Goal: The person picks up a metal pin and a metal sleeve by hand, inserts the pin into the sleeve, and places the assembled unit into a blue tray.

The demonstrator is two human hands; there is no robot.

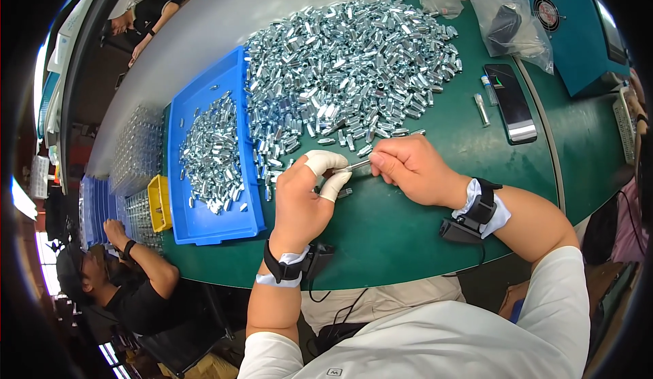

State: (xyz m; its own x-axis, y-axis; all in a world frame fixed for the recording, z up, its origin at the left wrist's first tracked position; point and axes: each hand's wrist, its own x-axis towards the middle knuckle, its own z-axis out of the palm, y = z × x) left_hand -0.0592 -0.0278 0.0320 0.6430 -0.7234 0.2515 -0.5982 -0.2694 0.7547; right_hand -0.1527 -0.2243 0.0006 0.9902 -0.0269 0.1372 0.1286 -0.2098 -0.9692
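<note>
My left hand, with white tape or finger covers on its thumb and forefinger, pinches a small shiny metal part. My right hand closes its thumb and fingers on a slim metal rod. The rod's tip meets the part between my left fingertips; whether it sits inside the part cannot be made out. One loose metal part lies on the green table just beside my left thumb. Ahead of both hands spreads a big heap of similar silvery metal parts.
A blue tray of metal parts stands at left, by a yellow bin and clear stacked trays. At right lie a phone, a metal cylinder, a plastic bag and a teal machine. Co-workers sit at left.
</note>
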